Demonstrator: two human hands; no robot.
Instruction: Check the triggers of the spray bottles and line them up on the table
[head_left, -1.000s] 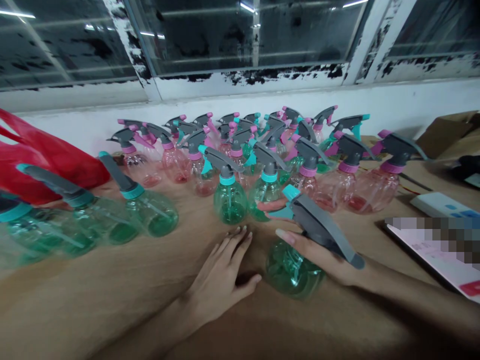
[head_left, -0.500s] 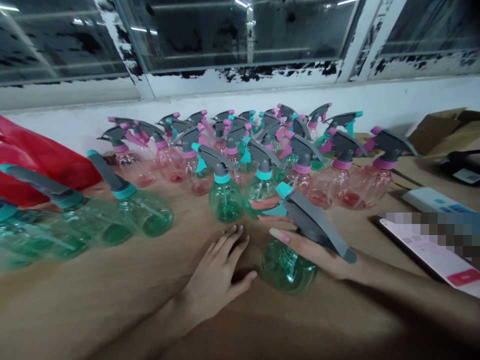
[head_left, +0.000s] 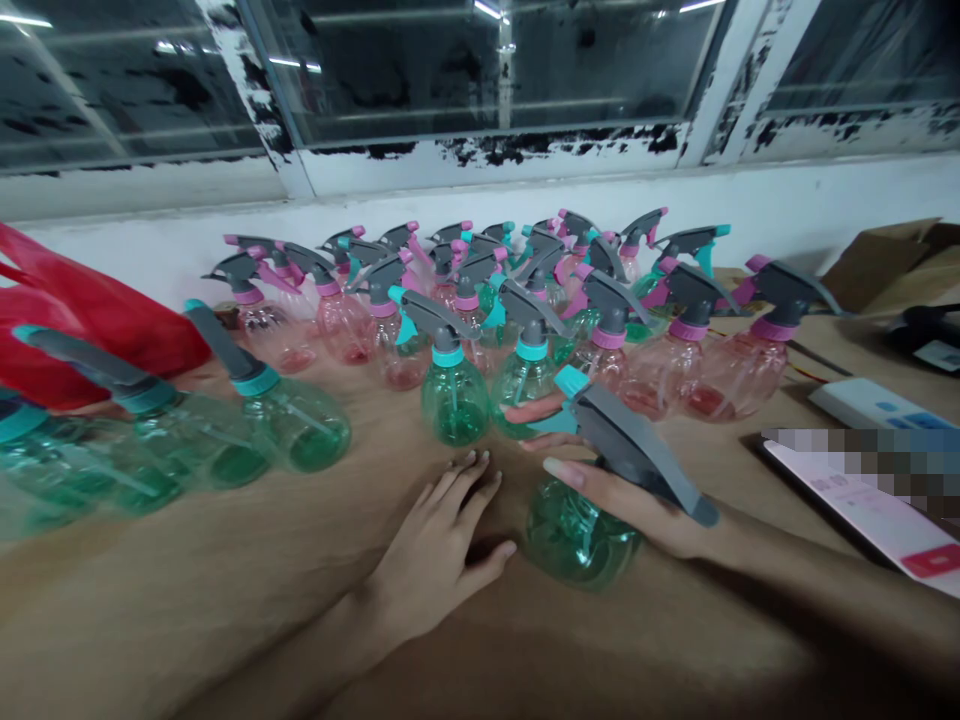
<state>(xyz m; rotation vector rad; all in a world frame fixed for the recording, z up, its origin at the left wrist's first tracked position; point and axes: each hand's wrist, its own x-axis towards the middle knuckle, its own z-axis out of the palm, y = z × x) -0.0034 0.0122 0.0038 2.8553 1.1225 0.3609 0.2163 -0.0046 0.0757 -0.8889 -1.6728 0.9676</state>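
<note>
My right hand (head_left: 630, 500) is closed around the neck of a green spray bottle (head_left: 577, 535), its fingers by the turquoise trigger. The grey sprayer head tilts, nozzle up and to the left, its back end over my wrist. Flat on the brown table (head_left: 285, 590) lies my left hand (head_left: 431, 550), fingers spread and holding nothing, just left of that bottle. Beyond my fingertips stand another green spray bottle (head_left: 454, 405) and, beside it, a second one (head_left: 525, 380) partly covered by my right fingers.
Several pink spray bottles (head_left: 739, 375) crowd the back by the white wall. More green bottles (head_left: 296, 425) stand at left, before a red plastic bag (head_left: 112, 330). At right are a phone (head_left: 847, 500), a white box (head_left: 885, 400) and an open cardboard box (head_left: 885, 265).
The whole view has shifted slightly to the right in the picture. Both hands and the held spray bottle keep practically the same pose.
</note>
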